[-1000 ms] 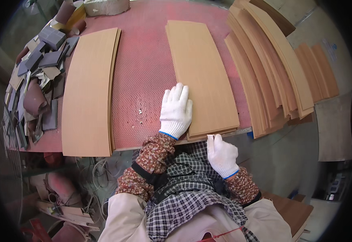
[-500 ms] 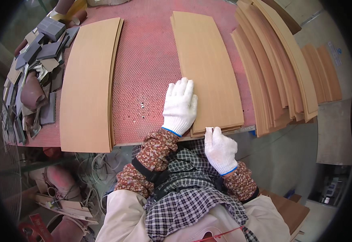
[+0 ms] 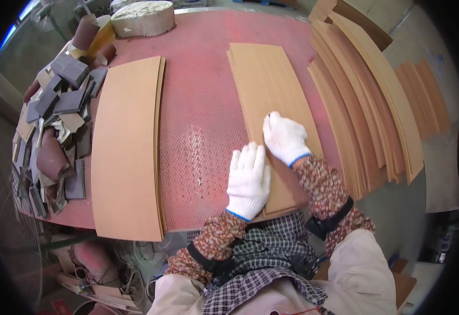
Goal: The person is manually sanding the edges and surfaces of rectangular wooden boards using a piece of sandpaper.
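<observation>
A thin stack of light-brown wood panels (image 3: 263,79) lies lengthwise in front of me on a red, textured work table (image 3: 187,110). My left hand (image 3: 248,181), in a white knit glove, rests flat along the left edge of the top panel with its fingers stretched out. Over the middle of that panel is my right hand (image 3: 287,137), gloved the same way and closed in a pinch. A tiny dark bit shows at its fingertips, too small to name. Faint lengthwise lines run along the panel's far part.
To the left lies another panel stack (image 3: 127,147), overhanging the table's near edge. Beyond it are grey blocks (image 3: 69,71) and rolled brown sheets (image 3: 53,157). Several panels (image 3: 366,105) stand in a row at the right. A pale oval block (image 3: 142,18) sits at the back.
My right hand has moved from the panel's near edge forward onto its upper face, still closed. My left hand stays flat at the left edge. The whole view has shifted.
</observation>
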Motion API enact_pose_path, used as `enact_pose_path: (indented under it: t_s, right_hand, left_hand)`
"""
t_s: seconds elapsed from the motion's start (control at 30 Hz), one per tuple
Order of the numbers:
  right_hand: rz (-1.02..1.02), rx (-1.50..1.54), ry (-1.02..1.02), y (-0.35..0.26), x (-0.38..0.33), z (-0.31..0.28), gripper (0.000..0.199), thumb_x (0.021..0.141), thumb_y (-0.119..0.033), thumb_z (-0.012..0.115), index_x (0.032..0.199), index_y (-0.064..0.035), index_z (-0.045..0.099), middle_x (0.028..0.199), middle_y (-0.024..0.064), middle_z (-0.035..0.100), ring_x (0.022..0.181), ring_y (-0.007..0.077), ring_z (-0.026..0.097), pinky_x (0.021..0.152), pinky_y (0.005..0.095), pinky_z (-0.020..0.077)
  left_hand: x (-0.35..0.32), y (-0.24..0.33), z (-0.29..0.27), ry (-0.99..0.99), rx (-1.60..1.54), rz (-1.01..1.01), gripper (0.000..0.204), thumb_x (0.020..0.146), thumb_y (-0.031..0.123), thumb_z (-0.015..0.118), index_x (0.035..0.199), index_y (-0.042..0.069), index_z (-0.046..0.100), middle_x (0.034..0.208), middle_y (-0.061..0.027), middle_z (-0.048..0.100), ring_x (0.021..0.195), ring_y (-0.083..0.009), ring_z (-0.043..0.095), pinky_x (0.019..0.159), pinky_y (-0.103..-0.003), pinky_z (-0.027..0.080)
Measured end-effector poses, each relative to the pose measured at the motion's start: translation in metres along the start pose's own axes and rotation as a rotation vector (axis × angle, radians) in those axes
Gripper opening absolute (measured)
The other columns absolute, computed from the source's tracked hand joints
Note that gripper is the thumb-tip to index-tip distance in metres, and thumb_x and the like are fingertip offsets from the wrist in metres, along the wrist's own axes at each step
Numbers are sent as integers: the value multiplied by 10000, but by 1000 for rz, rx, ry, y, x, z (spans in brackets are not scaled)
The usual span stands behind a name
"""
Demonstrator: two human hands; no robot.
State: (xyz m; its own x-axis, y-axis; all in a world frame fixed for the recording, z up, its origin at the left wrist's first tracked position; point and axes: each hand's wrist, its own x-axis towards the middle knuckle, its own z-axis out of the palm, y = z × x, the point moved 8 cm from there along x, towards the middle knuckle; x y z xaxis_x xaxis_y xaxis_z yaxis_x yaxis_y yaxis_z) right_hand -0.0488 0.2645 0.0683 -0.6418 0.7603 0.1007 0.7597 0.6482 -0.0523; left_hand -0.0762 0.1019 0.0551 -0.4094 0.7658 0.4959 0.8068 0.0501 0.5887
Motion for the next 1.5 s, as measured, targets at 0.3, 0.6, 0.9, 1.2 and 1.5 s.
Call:
enact_pose_path:
  t_s: [0.3, 0.6, 0.9, 1.2, 1.5]
  right_hand:
    - [12, 18, -87, 4, 177, 8, 363, 1009, -315, 549, 1120, -45, 764, 1068, 248, 784, 1010, 444, 767, 852, 556, 604]
    - [49, 73, -152, 7, 282, 9, 420, 1005, -311, 526, 1225, -56, 777, 1283, 253, 732, 1224, 484, 686, 1009, 581, 551]
    - [3, 40, -244, 7, 332, 13, 452, 1000, -303, 494, 1247, -11, 735, 1342, 264, 688, 1269, 475, 647, 1066, 541, 515]
    - [5, -7, -97, -1, 282, -3, 417, 1014, -307, 517, 1232, -57, 768, 1295, 256, 723, 1214, 473, 691, 990, 586, 558]
    - [90, -28, -114, -4, 114, 2, 404, 1044, -345, 504, 1166, -49, 749, 1102, 249, 780, 1032, 459, 759, 848, 589, 597]
  left_hand:
    - [-2, 13, -2, -100, -76, -36, 563, 878, 85, 721, 1389, -106, 579, 1393, -320, 596, 1303, -482, 574, 1168, -602, 399]
    - [7, 14, -7, -165, -111, -33, 613, 787, 82, 751, 1337, -118, 568, 1317, -314, 598, 1214, -470, 594, 1062, -586, 450]
    - [5, 17, -9, -201, -90, -74, 580, 838, 138, 728, 1354, -82, 581, 1348, -269, 607, 1268, -412, 589, 1108, -543, 434]
    - [4, 15, -2, -102, -134, -73, 594, 813, 86, 741, 1358, -93, 587, 1346, -290, 621, 1278, -450, 596, 1135, -580, 425]
    - [-13, 3, -6, -11, -149, -45, 560, 862, 69, 726, 1386, -71, 588, 1382, -295, 627, 1327, -447, 586, 1176, -580, 404]
